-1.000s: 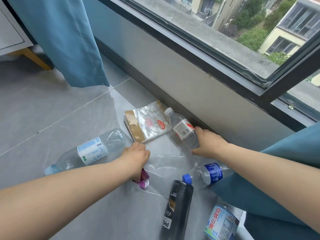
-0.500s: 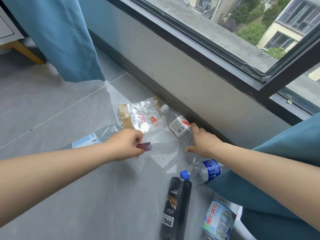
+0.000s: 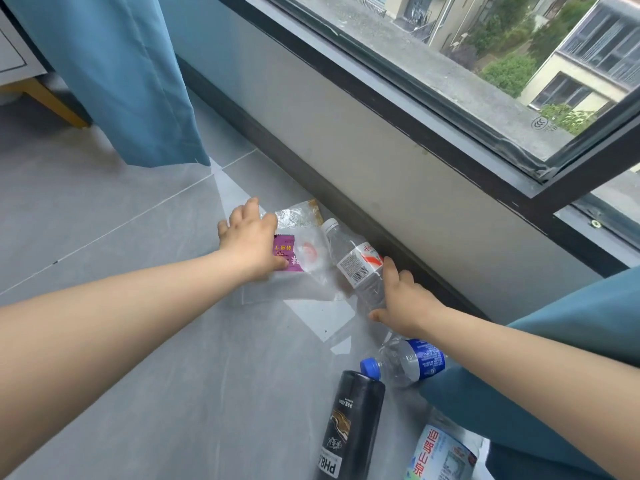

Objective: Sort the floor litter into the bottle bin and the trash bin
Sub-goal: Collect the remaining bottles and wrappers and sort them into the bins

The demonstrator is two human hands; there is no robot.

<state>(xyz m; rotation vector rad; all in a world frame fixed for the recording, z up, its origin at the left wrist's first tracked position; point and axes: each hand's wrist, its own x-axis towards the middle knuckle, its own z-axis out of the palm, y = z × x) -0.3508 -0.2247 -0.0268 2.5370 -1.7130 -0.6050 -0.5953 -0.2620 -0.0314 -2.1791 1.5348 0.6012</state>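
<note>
Litter on grey floor tiles. A black bottle lies at 6 o'clock, a white-labelled bottle at 5 o'clock, and a blue-capped bottle just beyond. Right hand, toward 4 o'clock, curls round the lower body of a red-labelled bottle lying beside the wall. Left hand, near centre, pins a purple wrapper under its thumb, fingers resting on a foil bag at its 1 o'clock.

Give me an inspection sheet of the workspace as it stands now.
Surface: grey tiled floor, litter near the wall.
Job's things: red-label bottle, blue-cap bottle, black bottle and big blue-label bottle, all lying down; purple wrapper, foil packet, clear bag. Bins not in view.
Clutter: nothing seen.
Grippers: left hand holds the purple wrapper, fingers at the foil packet; right hand grips the red-label bottle.
Cables: nothing seen.
Surroundings: window, left curtain, right curtain, wooden furniture leg.
</note>
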